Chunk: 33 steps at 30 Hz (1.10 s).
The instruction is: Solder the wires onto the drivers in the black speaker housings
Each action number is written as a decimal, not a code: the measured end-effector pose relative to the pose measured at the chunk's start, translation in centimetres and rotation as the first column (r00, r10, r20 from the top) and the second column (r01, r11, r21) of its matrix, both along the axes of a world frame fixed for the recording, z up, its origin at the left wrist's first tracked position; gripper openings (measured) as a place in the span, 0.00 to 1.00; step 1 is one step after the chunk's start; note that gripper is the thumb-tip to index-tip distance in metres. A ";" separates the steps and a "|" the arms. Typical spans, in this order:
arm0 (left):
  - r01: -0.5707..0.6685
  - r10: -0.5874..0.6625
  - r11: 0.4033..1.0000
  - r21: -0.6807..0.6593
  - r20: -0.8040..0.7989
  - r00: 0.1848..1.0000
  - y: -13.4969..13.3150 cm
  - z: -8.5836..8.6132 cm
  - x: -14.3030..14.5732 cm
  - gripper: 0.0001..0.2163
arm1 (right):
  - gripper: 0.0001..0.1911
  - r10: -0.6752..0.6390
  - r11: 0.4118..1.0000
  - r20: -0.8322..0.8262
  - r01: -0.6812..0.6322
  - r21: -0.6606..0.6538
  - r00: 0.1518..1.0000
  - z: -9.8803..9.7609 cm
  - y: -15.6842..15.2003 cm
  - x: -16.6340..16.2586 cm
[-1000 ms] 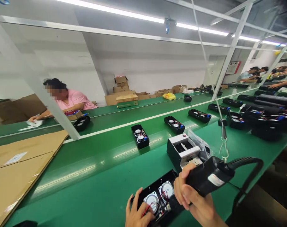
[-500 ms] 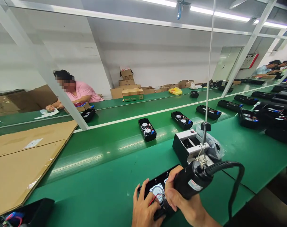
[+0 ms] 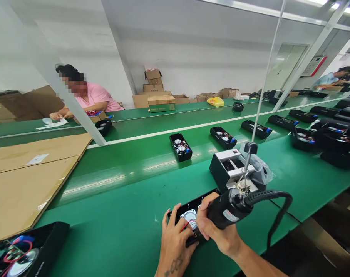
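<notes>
Right hand (image 3: pixel 216 232): closed around a black cylindrical corded tool (image 3: pixel 225 206), tip hidden, over the black rectangular open-topped housing (image 3: pixel 196 203).
Left hand (image 3: pixel 176 235): holding that housing's left end, fingers spread.
Technique: steady bracing and square tool alignment should limit slipping.
Surface: smooth green worktop (image 3: pixel 119 223) beneath the housing.
Room: whitish wall (image 3: pixel 221 65) beyond the housing.
</notes>
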<state>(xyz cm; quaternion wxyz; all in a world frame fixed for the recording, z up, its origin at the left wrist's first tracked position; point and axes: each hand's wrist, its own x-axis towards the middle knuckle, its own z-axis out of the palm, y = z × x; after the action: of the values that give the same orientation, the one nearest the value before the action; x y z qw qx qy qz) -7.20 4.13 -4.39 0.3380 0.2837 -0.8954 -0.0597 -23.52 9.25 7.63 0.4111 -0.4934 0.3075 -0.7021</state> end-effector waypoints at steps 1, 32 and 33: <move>0.002 -0.002 1.000 0.001 -0.012 1.000 0.0 0.0 -0.1 0.08 | 0.09 -0.015 1.000 -0.013 0.015 0.000 1.000 0.0 0.1 0.0; 0.024 0.013 0.983 -0.185 0.196 0.981 -0.8 -0.5 0.5 0.12 | 0.07 -0.255 0.960 -0.471 0.163 -0.227 0.845 0.8 0.2 0.0; 0.008 0.021 0.989 -0.150 0.192 0.981 -0.7 -0.4 0.4 0.12 | 0.08 -0.247 0.963 -0.466 0.162 -0.215 0.850 0.9 0.2 0.0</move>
<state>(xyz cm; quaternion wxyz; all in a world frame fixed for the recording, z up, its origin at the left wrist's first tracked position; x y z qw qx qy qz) -6.77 3.46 -4.78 0.2701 0.2648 -0.9250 0.0367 -23.50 9.41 8.51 0.1998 -0.6518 0.3919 -0.6178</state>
